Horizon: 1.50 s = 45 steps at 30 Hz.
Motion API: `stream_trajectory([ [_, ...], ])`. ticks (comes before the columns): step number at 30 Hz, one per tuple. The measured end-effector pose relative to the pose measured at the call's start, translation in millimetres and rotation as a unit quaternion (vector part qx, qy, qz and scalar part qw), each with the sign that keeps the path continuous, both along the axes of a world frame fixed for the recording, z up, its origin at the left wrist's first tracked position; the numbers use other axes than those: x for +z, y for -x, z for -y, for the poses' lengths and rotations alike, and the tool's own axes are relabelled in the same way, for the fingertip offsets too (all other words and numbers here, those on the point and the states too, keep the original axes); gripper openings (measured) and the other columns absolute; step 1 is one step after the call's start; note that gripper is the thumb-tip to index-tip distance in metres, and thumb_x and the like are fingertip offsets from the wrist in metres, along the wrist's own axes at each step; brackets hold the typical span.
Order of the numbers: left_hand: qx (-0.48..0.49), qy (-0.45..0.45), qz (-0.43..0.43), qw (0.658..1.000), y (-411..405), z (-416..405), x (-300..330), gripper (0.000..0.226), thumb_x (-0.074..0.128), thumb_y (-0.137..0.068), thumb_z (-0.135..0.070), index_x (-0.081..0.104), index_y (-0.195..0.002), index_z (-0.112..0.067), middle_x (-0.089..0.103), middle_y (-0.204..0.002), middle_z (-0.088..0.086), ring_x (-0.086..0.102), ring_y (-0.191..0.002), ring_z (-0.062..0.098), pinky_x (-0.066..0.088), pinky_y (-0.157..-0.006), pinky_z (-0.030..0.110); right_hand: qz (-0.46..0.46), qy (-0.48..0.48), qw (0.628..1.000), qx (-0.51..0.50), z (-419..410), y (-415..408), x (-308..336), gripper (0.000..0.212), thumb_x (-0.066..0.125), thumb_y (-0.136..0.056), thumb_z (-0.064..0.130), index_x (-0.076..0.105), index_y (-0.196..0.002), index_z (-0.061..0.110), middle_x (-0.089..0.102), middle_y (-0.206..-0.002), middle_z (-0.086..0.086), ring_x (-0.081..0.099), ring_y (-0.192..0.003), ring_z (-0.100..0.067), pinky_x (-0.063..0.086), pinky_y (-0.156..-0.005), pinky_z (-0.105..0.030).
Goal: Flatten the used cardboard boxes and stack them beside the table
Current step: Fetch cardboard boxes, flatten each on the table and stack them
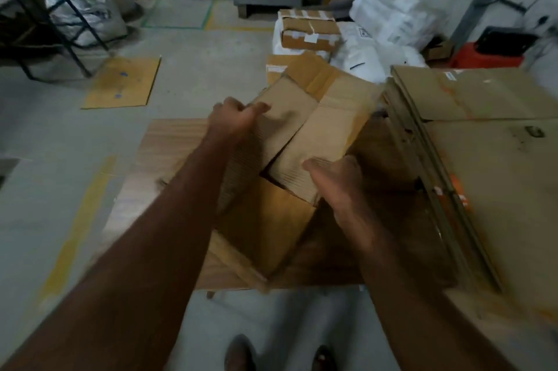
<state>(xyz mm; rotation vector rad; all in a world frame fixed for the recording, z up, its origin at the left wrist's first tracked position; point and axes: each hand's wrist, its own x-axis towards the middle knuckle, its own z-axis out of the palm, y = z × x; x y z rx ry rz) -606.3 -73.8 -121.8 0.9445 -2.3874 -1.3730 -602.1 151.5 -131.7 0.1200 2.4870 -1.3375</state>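
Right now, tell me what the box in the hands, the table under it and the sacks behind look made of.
Box: brown corrugated cardboard, matte; fluted ribbing shows on the flaps.
Table: wood or wood-look laminate, pale with grain lines; which one is unclear.
Sacks: probably white plastic, crinkled and slightly shiny; too blurred to be sure.

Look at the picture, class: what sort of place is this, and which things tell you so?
Probably a storeroom or warehouse packing area: taped cartons and white sacks piled on a concrete floor with painted lines, plus flattened cardboard stacked nearby.
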Motion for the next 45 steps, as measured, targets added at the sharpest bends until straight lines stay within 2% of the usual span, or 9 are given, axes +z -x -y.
stream_trajectory([
  [9,-0.344,0.293,0.176,0.874,44.7,22.9,-33.0,0.099,0.063,-0.075,-0.081,0.034,-0.153,-0.027,0.027,-0.162,0.008,0.025,-0.148,0.037,0.019,-0.117,0.065,0.028,0.030,0.999,0.007,45.4,-108.1,-35.2,0.064,0.071,-0.086,0.058,0.055,-0.125,0.010,0.063,-0.112,-0.004,0.061,-0.097,-0.018,0.050,-0.077,-0.031],
  [12,-0.359,0.313,0.123,0.870,41.0,28.0,-48.3,0.095,0.064,-0.082,-0.073,0.027,-0.157,-0.027,0.018,-0.166,0.005,0.016,-0.152,0.033,0.012,-0.118,0.066,-0.018,-0.002,1.000,0.006,50.6,-101.1,-42.5,0.077,0.058,-0.074,0.075,0.064,-0.106,0.005,0.060,-0.083,0.000,0.056,-0.068,-0.015,0.044,-0.061,-0.028],
  [16,-0.376,0.310,0.124,0.864,36.6,37.6,-44.7,0.091,0.062,-0.084,-0.073,0.028,-0.156,-0.028,0.017,-0.168,0.003,0.015,-0.154,0.031,0.011,-0.118,0.067,-0.058,-0.111,0.992,0.018,42.2,-92.9,-38.3,0.036,0.066,-0.089,0.056,0.058,-0.098,0.022,0.062,-0.089,0.006,0.060,-0.081,-0.014,0.051,-0.072,-0.034],
  [20,-0.292,0.305,0.097,0.901,-0.6,38.3,-31.3,0.084,0.063,-0.087,-0.067,0.033,-0.153,-0.025,0.024,-0.166,0.006,0.021,-0.152,0.032,0.011,-0.116,0.073,-0.254,-0.193,0.947,0.039,38.5,-73.5,-24.8,0.021,0.063,-0.094,0.041,0.056,-0.086,0.023,0.056,-0.074,0.008,0.052,-0.064,-0.011,0.038,-0.054,-0.025],
  [23,-0.157,0.302,0.113,0.934,-52.9,40.6,-29.9,0.098,0.065,-0.081,-0.072,0.023,-0.156,-0.024,0.006,-0.169,0.010,0.006,-0.155,0.036,0.006,-0.113,0.076,-0.320,-0.209,0.917,0.114,40.7,-43.3,-21.6,0.032,0.061,-0.092,0.049,0.060,-0.107,0.021,0.062,-0.104,0.002,0.058,-0.094,-0.017,0.053,-0.081,-0.039],
  [28,-0.090,0.285,0.205,0.932,-112.5,34.6,-51.5,0.126,0.049,-0.069,-0.094,-0.003,-0.160,-0.025,-0.041,-0.160,0.009,-0.015,-0.151,0.049,0.016,-0.106,0.083,-0.217,-0.304,0.882,0.287,42.1,-24.3,-40.4,0.069,0.039,-0.095,0.072,0.046,-0.145,0.025,0.047,-0.150,-0.002,0.041,-0.138,-0.024,0.026,-0.116,-0.057],
  [36,-0.004,0.289,0.212,0.933,-128.2,-4.2,-57.8,0.118,0.048,-0.072,-0.092,0.010,-0.157,-0.020,-0.016,-0.168,0.013,0.002,-0.154,0.041,0.025,-0.108,0.074,-0.253,-0.304,0.862,0.318,15.8,-17.2,-45.1,0.064,0.033,-0.094,0.073,0.049,-0.140,0.031,0.050,-0.142,0.003,0.044,-0.131,-0.020,0.031,-0.110,-0.052],
  [42,0.062,0.304,0.177,0.934,-128.8,-12.3,-56.8,0.103,0.047,-0.074,-0.087,0.036,-0.144,-0.011,0.027,-0.158,0.017,0.028,-0.146,0.038,0.018,-0.116,0.068,-0.369,-0.294,0.805,0.360,25.9,35.4,-30.5,0.057,0.057,-0.092,0.061,0.054,-0.133,0.021,0.051,-0.138,-0.004,0.046,-0.127,-0.026,0.039,-0.103,-0.046],
  [45,0.052,0.327,0.185,0.925,-128.4,-16.3,-44.2,0.090,0.055,-0.077,-0.081,0.045,-0.137,-0.014,0.043,-0.145,0.015,0.046,-0.130,0.037,0.038,-0.108,0.061,-0.418,-0.321,0.761,0.378,38.0,58.7,-35.0,0.055,0.072,-0.087,0.052,0.061,-0.126,0.016,0.062,-0.126,-0.007,0.058,-0.114,-0.030,0.047,-0.091,-0.045],
])
